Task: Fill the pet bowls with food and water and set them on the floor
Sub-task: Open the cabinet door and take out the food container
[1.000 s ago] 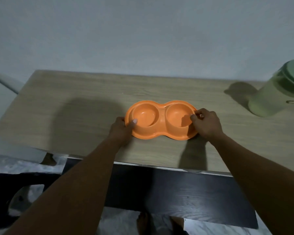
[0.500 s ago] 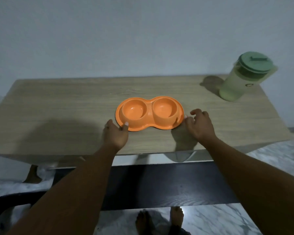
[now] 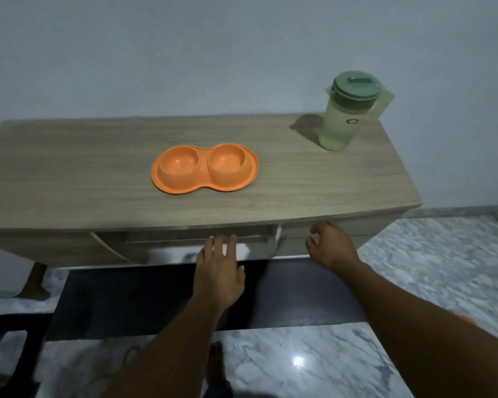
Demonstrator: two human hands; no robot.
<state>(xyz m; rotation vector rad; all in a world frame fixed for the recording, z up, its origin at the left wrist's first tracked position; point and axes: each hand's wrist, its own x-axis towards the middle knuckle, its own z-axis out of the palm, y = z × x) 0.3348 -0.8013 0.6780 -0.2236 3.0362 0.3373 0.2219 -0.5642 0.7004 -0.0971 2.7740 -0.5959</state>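
orange double pet bowl: empty, set mid-table, untouched. green lidded pitcher: far right corner. left hand, right hand: fingers spread, nothing held, below the table edge. pitcher judged best gripped firmly, poured slowly.

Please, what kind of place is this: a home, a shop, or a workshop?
Most likely a room in a home. A wooden table stands against a plain wall on a marble-patterned floor, and it bears an orange double pet bowl and a green lidded pitcher.
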